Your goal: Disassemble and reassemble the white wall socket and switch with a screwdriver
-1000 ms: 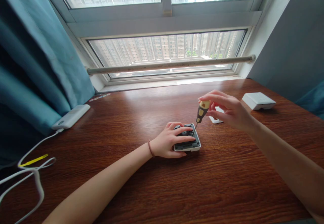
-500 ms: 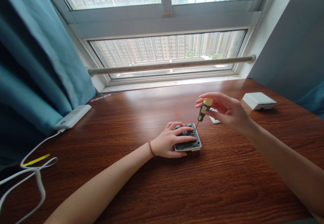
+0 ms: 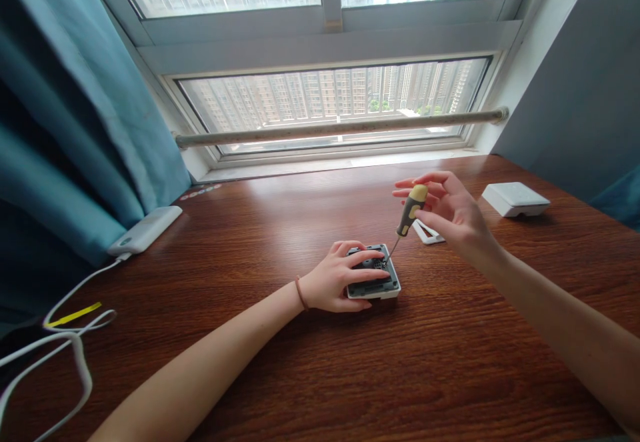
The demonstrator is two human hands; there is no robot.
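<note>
My left hand (image 3: 336, 275) rests over a small square white case with a dark grey, ribbed face (image 3: 374, 287). Two of its fingers are spread across that face, and the thumb lies along the near side, steadying the case on the table. My right hand (image 3: 450, 212) has a screwdriver (image 3: 411, 210) between thumb and fingers, its other fingers loosely raised. The screwdriver has a yellow and dark grey handle. It leans to the right, its thin shaft running down to the far right part of the dark face. Whether the tip sits in a screw is too small to tell.
A thin white frame (image 3: 428, 233) lies behind the screwdriver, partly hidden by my right hand. Farther right stands a white box (image 3: 516, 199). On the left are a white power bank (image 3: 146, 231), a white cable (image 3: 83, 365) and a yellow strip (image 3: 75, 314). The window (image 3: 330, 102) is behind the wooden table (image 3: 320, 375).
My right hand has shifted slightly right and up, its fingers opening a little, and the screwdriver leans more to the right. The white frame shows more. My left hand stays on the case.
</note>
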